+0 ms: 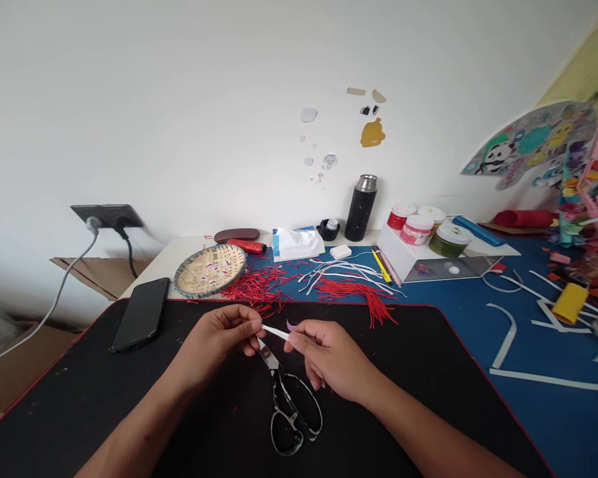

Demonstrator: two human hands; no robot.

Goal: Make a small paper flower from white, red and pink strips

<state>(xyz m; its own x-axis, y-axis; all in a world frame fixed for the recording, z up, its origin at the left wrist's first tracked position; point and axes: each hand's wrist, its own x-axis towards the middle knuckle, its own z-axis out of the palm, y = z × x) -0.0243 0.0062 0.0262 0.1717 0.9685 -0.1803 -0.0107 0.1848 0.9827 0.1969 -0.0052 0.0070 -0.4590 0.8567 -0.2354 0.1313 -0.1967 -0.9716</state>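
A narrow white strip (276,331) stretches between my two hands above the black mat (204,425). My left hand (229,335) pinches its left end between thumb and fingers. The other end is pinched by my right hand (323,348), with a small purple piece (291,326) showing just behind its fingertips. Below the hands, a pair of scissors (292,405) with black, worn handles lies on the mat. Its blade tips are hidden behind my left hand.
A phone (140,315) lies at the mat's left edge. Behind it are a woven basket (209,269), red strings (256,289) and white strips (349,271). A black flask (361,209) and several paint jars (449,239) stand at the back. Paper strips (553,380) lie at right.
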